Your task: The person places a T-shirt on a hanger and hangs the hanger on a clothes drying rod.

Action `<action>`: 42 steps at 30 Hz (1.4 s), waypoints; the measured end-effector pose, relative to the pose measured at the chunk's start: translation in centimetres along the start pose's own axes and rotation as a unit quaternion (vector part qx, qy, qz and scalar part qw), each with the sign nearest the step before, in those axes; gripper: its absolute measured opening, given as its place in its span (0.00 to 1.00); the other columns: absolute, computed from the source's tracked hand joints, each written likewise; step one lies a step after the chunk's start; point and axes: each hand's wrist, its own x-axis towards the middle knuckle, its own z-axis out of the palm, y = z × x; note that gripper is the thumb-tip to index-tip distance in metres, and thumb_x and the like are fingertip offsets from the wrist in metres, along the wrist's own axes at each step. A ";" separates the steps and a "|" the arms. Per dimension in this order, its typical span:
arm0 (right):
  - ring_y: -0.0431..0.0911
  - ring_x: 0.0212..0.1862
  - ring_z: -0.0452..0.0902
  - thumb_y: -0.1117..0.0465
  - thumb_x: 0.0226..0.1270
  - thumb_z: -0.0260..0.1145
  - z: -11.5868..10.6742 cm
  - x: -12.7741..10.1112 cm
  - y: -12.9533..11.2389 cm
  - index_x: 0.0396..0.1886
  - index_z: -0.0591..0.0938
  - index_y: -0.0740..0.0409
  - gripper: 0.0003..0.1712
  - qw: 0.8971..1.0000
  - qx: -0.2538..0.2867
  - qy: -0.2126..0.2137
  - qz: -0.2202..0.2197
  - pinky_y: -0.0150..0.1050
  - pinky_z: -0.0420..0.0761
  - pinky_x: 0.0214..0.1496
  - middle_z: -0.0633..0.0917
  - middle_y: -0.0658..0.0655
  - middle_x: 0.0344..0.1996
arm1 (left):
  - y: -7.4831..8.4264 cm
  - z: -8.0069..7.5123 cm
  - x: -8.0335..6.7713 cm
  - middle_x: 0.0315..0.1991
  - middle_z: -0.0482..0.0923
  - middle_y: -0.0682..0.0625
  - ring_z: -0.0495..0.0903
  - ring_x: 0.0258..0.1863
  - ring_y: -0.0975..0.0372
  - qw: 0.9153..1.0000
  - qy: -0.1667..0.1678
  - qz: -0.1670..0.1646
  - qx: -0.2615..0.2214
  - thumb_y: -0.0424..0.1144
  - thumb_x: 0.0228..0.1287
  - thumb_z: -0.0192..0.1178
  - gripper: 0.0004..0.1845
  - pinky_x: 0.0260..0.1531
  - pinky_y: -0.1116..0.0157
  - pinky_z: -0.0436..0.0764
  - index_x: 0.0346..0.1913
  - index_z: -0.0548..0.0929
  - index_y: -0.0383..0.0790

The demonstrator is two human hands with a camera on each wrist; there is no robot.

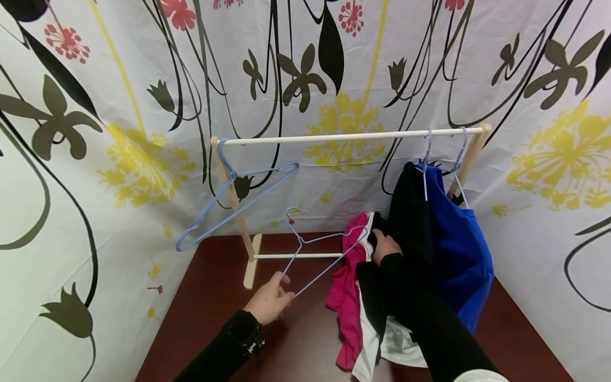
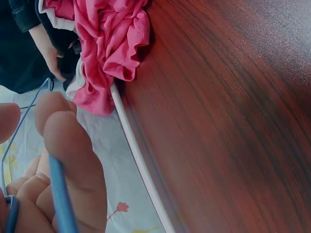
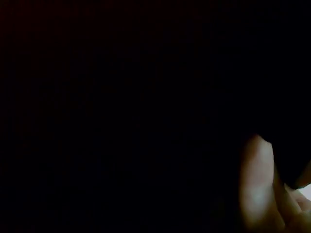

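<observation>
- Dark wooden table (image 1: 210,297) carries a rack (image 1: 343,137); left hand (image 1: 269,302) pinches a blue hanger (image 1: 315,249).
- Right hand (image 1: 384,246) grips black cloth (image 1: 410,223); its wrist view is dark.

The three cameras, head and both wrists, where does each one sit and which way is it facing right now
Head: worn on the head, looks forward and down at the rack; both forearms and hands show.
Left wrist: looks past the left hand holding the blue hanger toward the pink garment.
Right wrist: nearly black, only a finger shows.
Head and left wrist share hanger, pink garment, right hand.
</observation>
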 end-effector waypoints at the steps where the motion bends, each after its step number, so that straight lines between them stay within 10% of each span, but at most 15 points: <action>1: 0.69 0.49 0.77 0.70 0.63 0.62 -0.1 0.0 0.1 0.71 0.66 0.64 0.34 1.000 0.008 0.003 0.005 0.60 0.76 0.50 0.77 0.79 0.52 | 0.0 0.0 0.0 0.26 0.79 0.50 0.79 0.20 0.56 1.000 -0.001 0.001 0.001 0.44 0.75 0.59 0.19 0.23 0.59 0.78 0.60 0.67 0.44; 5: 0.67 0.49 0.78 0.70 0.65 0.59 -0.2 0.3 0.6 0.61 0.71 0.67 0.24 0.999 0.037 0.023 0.024 0.59 0.75 0.51 0.81 0.74 0.50 | 0.0 0.2 -0.2 0.25 0.78 0.49 0.79 0.20 0.56 1.000 -0.006 0.000 0.006 0.44 0.74 0.60 0.19 0.22 0.59 0.78 0.59 0.67 0.44; 12: 0.69 0.45 0.77 0.75 0.62 0.59 0.8 0.2 1.9 0.77 0.62 0.54 0.43 0.999 -0.010 0.005 -0.033 0.60 0.77 0.45 0.75 0.79 0.51 | -0.1 0.6 -0.2 0.26 0.80 0.45 0.79 0.20 0.55 1.000 -0.010 -0.007 -0.004 0.44 0.74 0.59 0.18 0.23 0.59 0.78 0.59 0.68 0.45; 18: 0.67 0.53 0.77 0.70 0.64 0.57 -0.1 -0.1 1.4 0.60 0.79 0.65 0.23 0.999 0.027 0.046 0.001 0.58 0.74 0.56 0.81 0.73 0.52 | -0.1 0.7 0.0 0.27 0.80 0.45 0.79 0.20 0.55 1.000 -0.011 -0.005 -0.004 0.45 0.74 0.60 0.18 0.23 0.58 0.78 0.59 0.68 0.47; 29: 0.63 0.53 0.79 0.62 0.75 0.56 -3.0 0.8 -1.4 0.57 0.80 0.63 0.16 0.981 0.129 0.141 0.010 0.55 0.74 0.56 0.83 0.68 0.53 | 1.0 0.3 0.0 0.24 0.78 0.49 0.79 0.20 0.56 1.000 -0.014 0.007 0.017 0.44 0.74 0.61 0.18 0.24 0.59 0.77 0.59 0.68 0.46; 42: 0.62 0.50 0.79 0.65 0.71 0.60 -3.9 -0.2 -3.0 0.47 0.85 0.65 0.12 0.973 0.057 0.212 -0.074 0.57 0.75 0.54 0.83 0.65 0.44 | 2.2 0.6 -0.1 0.25 0.78 0.54 0.77 0.22 0.60 0.996 0.020 0.047 0.067 0.44 0.72 0.61 0.18 0.25 0.60 0.75 0.58 0.70 0.45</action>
